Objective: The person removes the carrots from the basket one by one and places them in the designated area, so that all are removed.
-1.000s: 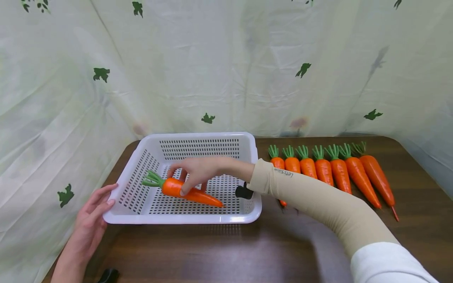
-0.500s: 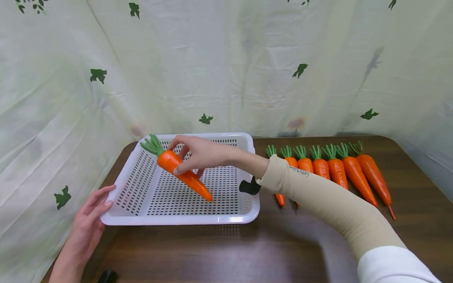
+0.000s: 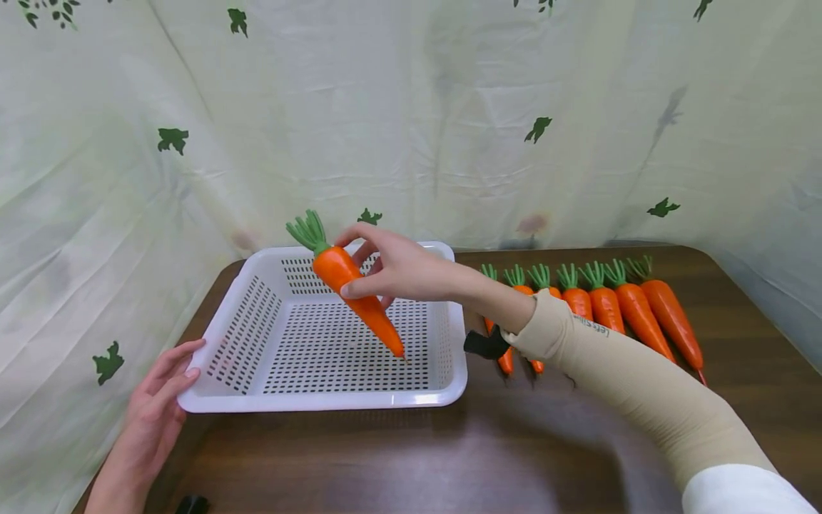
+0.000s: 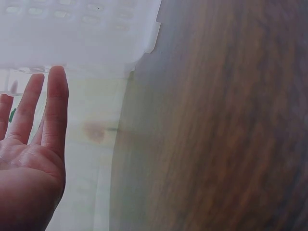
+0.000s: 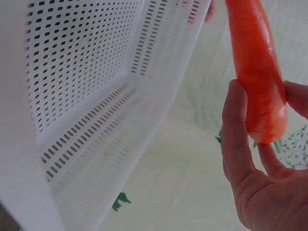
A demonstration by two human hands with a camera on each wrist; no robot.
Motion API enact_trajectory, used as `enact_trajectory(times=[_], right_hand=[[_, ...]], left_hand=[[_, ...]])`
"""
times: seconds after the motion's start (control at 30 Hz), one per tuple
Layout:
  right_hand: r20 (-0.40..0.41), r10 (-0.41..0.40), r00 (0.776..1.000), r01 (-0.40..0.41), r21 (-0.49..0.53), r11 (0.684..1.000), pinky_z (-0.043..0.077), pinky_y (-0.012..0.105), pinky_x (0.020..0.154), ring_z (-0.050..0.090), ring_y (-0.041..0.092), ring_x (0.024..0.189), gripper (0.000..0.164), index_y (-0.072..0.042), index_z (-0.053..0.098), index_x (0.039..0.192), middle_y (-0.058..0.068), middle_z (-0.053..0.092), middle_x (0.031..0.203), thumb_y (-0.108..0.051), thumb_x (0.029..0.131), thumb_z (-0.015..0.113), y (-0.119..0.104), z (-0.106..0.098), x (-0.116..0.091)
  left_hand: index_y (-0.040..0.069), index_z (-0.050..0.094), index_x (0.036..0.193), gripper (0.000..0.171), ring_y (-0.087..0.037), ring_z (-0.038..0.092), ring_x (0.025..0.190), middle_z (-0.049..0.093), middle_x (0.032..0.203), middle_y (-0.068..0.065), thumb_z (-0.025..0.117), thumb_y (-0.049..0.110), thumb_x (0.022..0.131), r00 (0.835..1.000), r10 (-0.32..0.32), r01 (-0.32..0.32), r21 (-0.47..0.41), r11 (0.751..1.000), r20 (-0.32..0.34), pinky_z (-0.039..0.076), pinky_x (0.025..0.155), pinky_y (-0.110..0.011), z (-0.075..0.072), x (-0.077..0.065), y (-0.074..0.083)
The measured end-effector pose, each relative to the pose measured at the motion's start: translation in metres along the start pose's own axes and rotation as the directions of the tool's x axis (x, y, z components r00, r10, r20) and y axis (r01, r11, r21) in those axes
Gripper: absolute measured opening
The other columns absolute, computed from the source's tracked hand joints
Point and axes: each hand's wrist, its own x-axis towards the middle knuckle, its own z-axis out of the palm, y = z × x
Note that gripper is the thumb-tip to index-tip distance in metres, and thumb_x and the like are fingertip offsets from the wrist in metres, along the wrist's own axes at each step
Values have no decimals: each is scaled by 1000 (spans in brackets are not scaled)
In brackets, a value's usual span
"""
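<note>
An orange carrot (image 3: pixel 369 307) with a green leafy top hangs tilted above the white perforated basket (image 3: pixel 321 401). My right hand (image 3: pixel 411 268) grips it between thumb and fingers, leaf end up and to the left, tip down toward the right. The right wrist view has the carrot's thick end (image 5: pixel 264 110) between the fingertips, beside the basket wall (image 5: pixel 159 115). At the basket's left end, my left hand (image 3: pixel 154 410) touches the rim with thumb and fingertips. Its fingers (image 4: pixel 57 103) look straight in the left wrist view, tips at the basket's outer wall.
Several carrots (image 3: pixel 604 300) lie side by side on the brown wooden table (image 3: pixel 417 457), right of the basket, partly hidden by my right sleeve (image 3: pixel 636 385). A pale curtain (image 3: pixel 398 128) with green leaf shapes hangs behind. A small black object (image 3: pixel 193 505) shows at the bottom edge.
My right hand has lifted the carrot from low inside the basket to above it, shifting right and tilting it more steeply. The left hand keeps its place at the basket.
</note>
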Motion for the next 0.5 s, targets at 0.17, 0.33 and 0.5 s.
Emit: enact_trajectory(times=[0.17, 0.33, 0.5], right_hand=[[-40, 7, 999, -7, 5, 1000, 58, 44, 65, 68, 24, 86, 52, -17, 43, 133, 10, 55, 115, -15, 89, 71, 3, -6, -12], [-62, 23, 998, -24, -23, 999, 58, 43, 64, 68, 23, 86, 52, -20, 44, 132, 9, 56, 115, -16, 89, 72, 6, -12, -24], [-94, 60, 994, -62, -15, 998, 57, 48, 65, 68, 24, 87, 53, -22, 44, 132, 8, 55, 117, -18, 88, 73, 13, -19, -38]], left_hand=[[24, 47, 145, 43, -9, 51, 115, 45, 140, 8, 47, 14, 103, 1000, 3, -3, -15, 1000, 1, 53, 83, -25, -1, -1, -1], [23, 46, 145, 43, -9, 51, 116, 45, 141, 8, 47, 14, 103, 1000, 4, -4, -13, 1000, 6, 52, 84, -24, -1, -1, 0], [24, 46, 145, 43, -8, 51, 116, 44, 141, 9, 47, 15, 103, 1000, -10, 10, -5, 1000, 3, 51, 84, -25, -1, 0, 1]])
